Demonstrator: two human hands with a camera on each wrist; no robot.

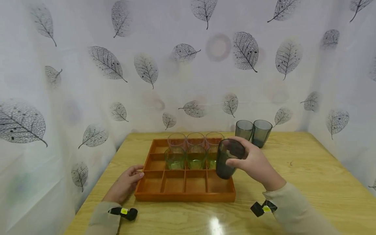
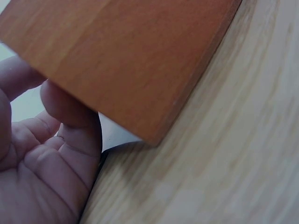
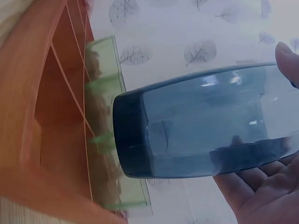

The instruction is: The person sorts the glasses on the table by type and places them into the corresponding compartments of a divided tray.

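My right hand [image 1: 255, 163] grips a dark grey drinking glass [image 3: 201, 126], fingers and thumb around its upper part. The glass is tilted, its base above the front right compartment of an orange-brown wooden tray [image 1: 185, 197]. Beside the tray's left side, my left hand [image 1: 126, 182] touches the wall with its fingers and thumb; the left wrist view shows them against the tray's side. Three green glasses [image 1: 175, 160] stand in the middle row of compartments. Three clear, slightly pinkish glasses [image 1: 177, 139] stand behind them in the back row, partly hidden.
Two more dark grey glasses [image 1: 262, 132] stand close together on the wooden table [image 1: 305, 182], behind the tray to the right; my right hand partly covers the nearer one. A leaf-patterned curtain [image 1: 188, 78] hangs behind the table and along its sides.
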